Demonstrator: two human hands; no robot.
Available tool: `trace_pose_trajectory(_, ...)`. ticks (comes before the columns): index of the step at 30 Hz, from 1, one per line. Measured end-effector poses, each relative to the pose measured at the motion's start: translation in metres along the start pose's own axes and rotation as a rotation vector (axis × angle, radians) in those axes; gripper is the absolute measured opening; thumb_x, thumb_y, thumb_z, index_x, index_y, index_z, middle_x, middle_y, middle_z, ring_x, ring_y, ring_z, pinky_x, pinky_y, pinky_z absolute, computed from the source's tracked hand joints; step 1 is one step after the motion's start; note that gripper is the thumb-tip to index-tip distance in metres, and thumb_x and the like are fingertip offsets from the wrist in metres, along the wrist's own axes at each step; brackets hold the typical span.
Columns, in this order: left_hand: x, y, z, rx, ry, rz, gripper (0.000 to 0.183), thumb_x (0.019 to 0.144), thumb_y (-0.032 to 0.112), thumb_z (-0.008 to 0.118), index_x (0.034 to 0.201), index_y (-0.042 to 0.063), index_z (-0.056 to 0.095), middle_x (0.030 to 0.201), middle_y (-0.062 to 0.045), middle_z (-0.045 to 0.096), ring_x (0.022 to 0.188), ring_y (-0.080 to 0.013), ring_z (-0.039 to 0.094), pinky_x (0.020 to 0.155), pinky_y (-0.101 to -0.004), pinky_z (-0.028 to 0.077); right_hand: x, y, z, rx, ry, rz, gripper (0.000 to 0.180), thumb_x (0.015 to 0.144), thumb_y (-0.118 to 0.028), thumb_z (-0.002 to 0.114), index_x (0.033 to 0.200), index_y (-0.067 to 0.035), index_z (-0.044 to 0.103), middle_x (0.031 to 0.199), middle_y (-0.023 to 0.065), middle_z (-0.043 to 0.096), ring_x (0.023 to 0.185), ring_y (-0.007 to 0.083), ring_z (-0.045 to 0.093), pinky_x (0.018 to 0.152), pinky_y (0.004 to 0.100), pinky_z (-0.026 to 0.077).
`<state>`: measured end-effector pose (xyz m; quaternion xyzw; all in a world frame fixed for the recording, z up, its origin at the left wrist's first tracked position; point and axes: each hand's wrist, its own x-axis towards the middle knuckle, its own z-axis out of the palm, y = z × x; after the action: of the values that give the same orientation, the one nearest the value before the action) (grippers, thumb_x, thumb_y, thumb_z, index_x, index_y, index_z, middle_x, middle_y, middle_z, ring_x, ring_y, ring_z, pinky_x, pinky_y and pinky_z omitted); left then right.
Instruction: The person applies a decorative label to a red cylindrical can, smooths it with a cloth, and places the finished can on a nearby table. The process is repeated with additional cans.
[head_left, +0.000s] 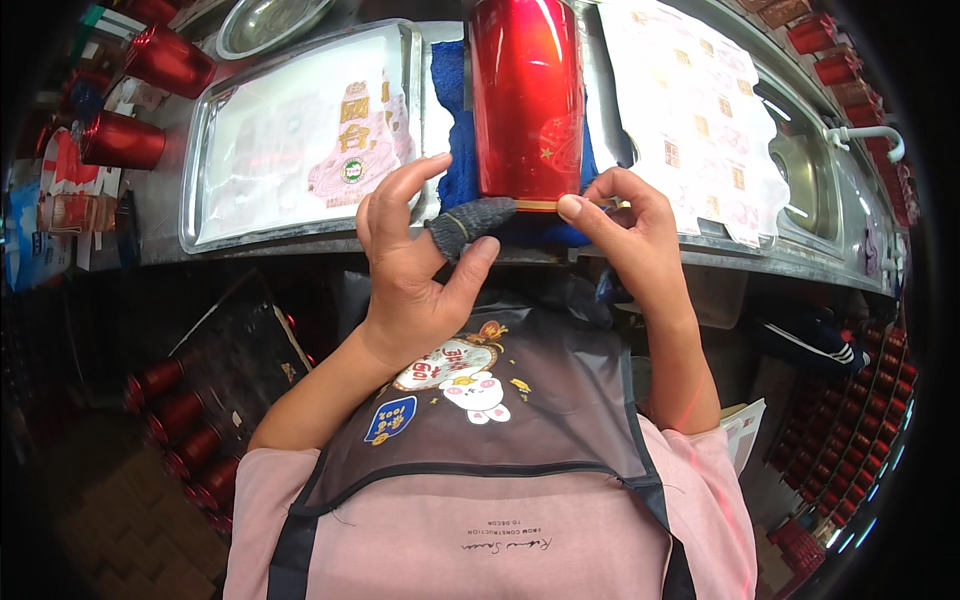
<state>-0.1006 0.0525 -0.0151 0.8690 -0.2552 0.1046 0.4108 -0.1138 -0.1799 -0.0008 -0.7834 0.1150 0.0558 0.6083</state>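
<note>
A glossy red metallic cylinder (525, 97) lies on a blue cloth (451, 127), its gold-rimmed end towards me. A pale gold pattern shows low on its right side. My left hand (416, 244) has its fingers spread, and a dark grey fabric sleeve (469, 223) covers the forefinger, whose tip touches the cylinder's gold band. At the right corner of that band, my right hand (626, 217) has its thumb on the rim and its forefinger bent against the side. Whether a thin film is between those fingertips cannot be made out.
Left of the cylinder, a metal tray (196, 169) holds printed decal sheets (352, 150). More decal sheets (697, 112) lie at right, beside a sink (806, 172) with a white faucet (870, 136). Red cylinders (124, 140) stand at far left; a metal bowl (270, 26) sits behind.
</note>
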Motion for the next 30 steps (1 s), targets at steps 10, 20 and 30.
trace_pose_trajectory(10, 0.021, 0.007, -0.009, 0.130, -0.002, 0.220, 0.017, 0.076, 0.018, 0.077, 0.092, 0.011, 0.077, 0.140, -0.010, 0.053, 0.131, -0.0292, 0.045, 0.109, -0.0481, 0.024, 0.001, 0.002, -0.010, 0.022, -0.032, 0.007, 0.015, 0.090, -0.015, 0.068, 0.084, -0.003, 0.062, 0.081, -0.0025, 0.060, 0.077, 0.0031, 0.051, 0.069, 0.0204, 0.041)
trace_pose_trajectory(20, 0.060, 0.014, 0.015, 0.299, -0.038, 0.610, 0.008, 0.068, 0.018, 0.070, 0.072, 0.014, 0.064, 0.119, 0.001, 0.060, 0.117, -0.0197, 0.052, 0.102, -0.0468, 0.032, 0.004, 0.005, -0.008, 0.023, -0.035, -0.014, 0.010, 0.089, -0.010, 0.065, 0.086, -0.001, 0.063, 0.081, -0.0039, 0.060, 0.071, 0.0010, 0.051, 0.061, 0.0181, 0.038)
trace_pose_trajectory(30, 0.041, -0.014, 0.018, -0.034, 0.179, 0.415, 0.030, 0.060, 0.001, 0.085, 0.084, 0.008, 0.068, 0.104, -0.005, 0.067, 0.103, -0.0287, 0.065, 0.099, -0.0547, 0.046, -0.004, -0.007, -0.007, 0.079, -0.080, -0.019, 0.011, 0.089, -0.011, 0.069, 0.088, -0.001, 0.064, 0.078, -0.0058, 0.059, 0.066, -0.0014, 0.047, 0.056, 0.0175, 0.034)
